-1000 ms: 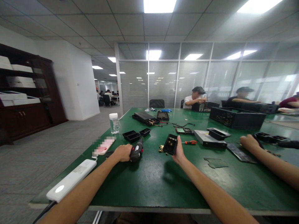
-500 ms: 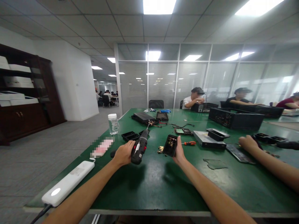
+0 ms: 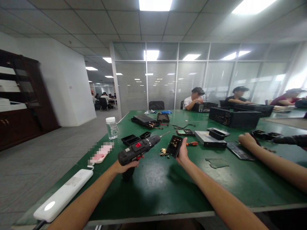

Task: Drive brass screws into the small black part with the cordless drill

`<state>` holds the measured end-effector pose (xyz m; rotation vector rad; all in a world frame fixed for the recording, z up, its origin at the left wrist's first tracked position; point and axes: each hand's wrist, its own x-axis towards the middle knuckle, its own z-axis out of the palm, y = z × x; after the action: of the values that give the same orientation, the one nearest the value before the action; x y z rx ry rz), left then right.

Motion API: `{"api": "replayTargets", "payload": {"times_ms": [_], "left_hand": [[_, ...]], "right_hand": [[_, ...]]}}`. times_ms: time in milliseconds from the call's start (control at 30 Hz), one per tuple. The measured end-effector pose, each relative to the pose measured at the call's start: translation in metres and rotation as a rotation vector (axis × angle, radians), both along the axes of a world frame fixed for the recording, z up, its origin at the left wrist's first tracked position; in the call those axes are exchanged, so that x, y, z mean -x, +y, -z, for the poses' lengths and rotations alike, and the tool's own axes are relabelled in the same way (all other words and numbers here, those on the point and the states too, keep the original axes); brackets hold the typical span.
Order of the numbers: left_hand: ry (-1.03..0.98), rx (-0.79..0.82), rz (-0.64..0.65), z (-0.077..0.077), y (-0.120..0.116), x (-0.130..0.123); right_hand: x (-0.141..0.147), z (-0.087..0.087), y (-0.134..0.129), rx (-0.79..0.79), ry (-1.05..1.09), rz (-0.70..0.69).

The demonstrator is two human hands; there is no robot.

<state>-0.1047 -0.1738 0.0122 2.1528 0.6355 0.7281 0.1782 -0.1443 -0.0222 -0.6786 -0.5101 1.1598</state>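
My left hand (image 3: 126, 164) is wrapped round the handle of a black and red cordless drill (image 3: 140, 147). Its long thin bit slants up and to the right, its tip apart from the box. My right hand (image 3: 183, 150) grips a small black plastic box (image 3: 174, 146) by its right side, tilted so the open face shows. Small brass-coloured parts are inside it. Just left of the box, a little pile of brass pieces (image 3: 163, 152) lies on the green table (image 3: 153, 198). An orange-handled screwdriver (image 3: 192, 143) lies beyond my right hand.
Black trays (image 3: 131, 139), a bottle (image 3: 111, 127), a phone (image 3: 102, 153) and a white power strip (image 3: 63, 195) stand at left. A silver drive (image 3: 208, 140) and a big black case (image 3: 233, 117) are at right. A co-worker's hand (image 3: 248, 142) and drill (image 3: 291, 140) reach in from the right.
The drill has swung from pointing away from me to pointing right, towards the box. The box has stayed in my right hand. My view has turned slightly right.
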Motion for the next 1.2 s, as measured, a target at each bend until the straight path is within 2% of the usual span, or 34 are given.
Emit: {"api": "replayTargets", "payload": {"times_ms": [133, 233, 400, 533, 733, 833, 1000, 1200], "left_hand": [[0.009, 0.094, 0.065, -0.007, -0.004, 0.004], [0.091, 0.11, 0.046, -0.008, -0.006, 0.005], [0.09, 0.044, 0.038, -0.004, -0.007, 0.002], [0.163, -0.001, 0.019, -0.002, -0.009, 0.002], [0.261, -0.105, -0.002, -0.005, -0.012, 0.0], [0.235, -0.14, 0.001, -0.006, -0.012, -0.001], [0.205, -0.055, -0.026, -0.005, -0.011, -0.002], [0.178, -0.011, 0.004, -0.002, -0.008, -0.001]], "right_hand": [[-0.004, 0.0, 0.002, 0.001, -0.009, 0.091], [-0.002, -0.001, -0.001, 0.004, -0.038, 0.111], [0.002, -0.001, -0.003, 0.018, -0.068, 0.101], [0.0, 0.002, 0.001, 0.032, -0.068, 0.123], [-0.001, 0.005, 0.005, 0.033, -0.068, 0.133], [0.0, 0.005, 0.004, 0.035, -0.077, 0.13], [0.002, 0.002, 0.001, 0.026, -0.089, 0.122], [0.005, -0.001, -0.002, 0.047, -0.121, 0.124]]}}
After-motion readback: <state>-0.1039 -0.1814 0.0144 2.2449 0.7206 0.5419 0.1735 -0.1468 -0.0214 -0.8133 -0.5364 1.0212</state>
